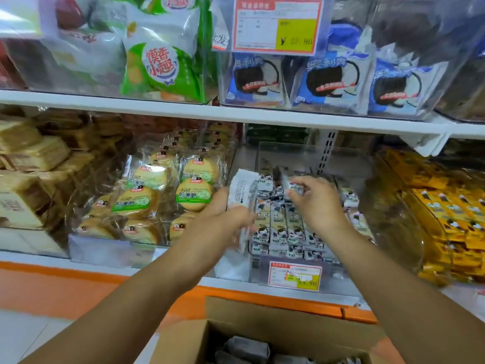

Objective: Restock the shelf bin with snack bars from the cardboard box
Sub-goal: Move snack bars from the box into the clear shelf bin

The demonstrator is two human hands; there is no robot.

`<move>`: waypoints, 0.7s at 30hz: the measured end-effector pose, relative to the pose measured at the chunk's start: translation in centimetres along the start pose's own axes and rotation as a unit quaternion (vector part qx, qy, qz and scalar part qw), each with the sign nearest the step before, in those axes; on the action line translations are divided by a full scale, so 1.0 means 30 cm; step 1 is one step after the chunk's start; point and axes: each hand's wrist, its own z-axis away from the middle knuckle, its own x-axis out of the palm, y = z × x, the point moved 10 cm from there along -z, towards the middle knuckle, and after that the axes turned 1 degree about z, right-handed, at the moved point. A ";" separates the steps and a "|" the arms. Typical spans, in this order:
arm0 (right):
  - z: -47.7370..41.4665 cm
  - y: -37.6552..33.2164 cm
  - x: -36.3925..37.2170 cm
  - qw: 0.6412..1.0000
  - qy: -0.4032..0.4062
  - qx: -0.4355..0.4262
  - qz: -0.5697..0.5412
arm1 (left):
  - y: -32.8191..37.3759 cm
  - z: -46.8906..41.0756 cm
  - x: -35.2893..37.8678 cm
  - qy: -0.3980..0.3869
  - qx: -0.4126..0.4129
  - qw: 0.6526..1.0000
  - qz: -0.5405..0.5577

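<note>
A clear plastic shelf bin (265, 269) on the lower shelf holds several rows of white and grey snack bars (279, 227). My left hand (223, 214) grips a stack of white-wrapped snack bars (242, 191) upright at the bin's left edge. My right hand (317, 198) reaches over the bin and pinches one small bar (295, 187) above the rows. The open cardboard box (262, 319) stands below at the bottom of the view, with more grey-wrapped bars (246, 348) inside.
Round biscuit packs (194, 194) fill the bin to the left, yellow packs (451, 214) the bin to the right. A price tag (295, 275) hangs on the bin's front. The upper shelf (210, 114) overhangs with blue cookie packs (333, 80) and green bags (162, 67).
</note>
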 end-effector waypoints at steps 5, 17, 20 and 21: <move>-0.067 -0.013 0.126 0.995 -0.093 -0.012 0.039 | 0.021 0.018 -0.007 -0.038 0.042 0.997 -0.054; 0.162 -0.155 -0.115 0.980 -0.073 -0.055 -0.178 | 0.032 0.042 0.003 0.003 0.058 0.998 -0.023; 0.373 -0.212 -0.105 0.950 -0.194 -0.059 -0.239 | 0.032 0.050 0.025 0.012 0.057 0.998 -0.016; 0.429 -0.223 -0.098 0.943 -0.223 -0.055 -0.240 | 0.035 0.056 0.036 0.018 0.062 0.998 -0.016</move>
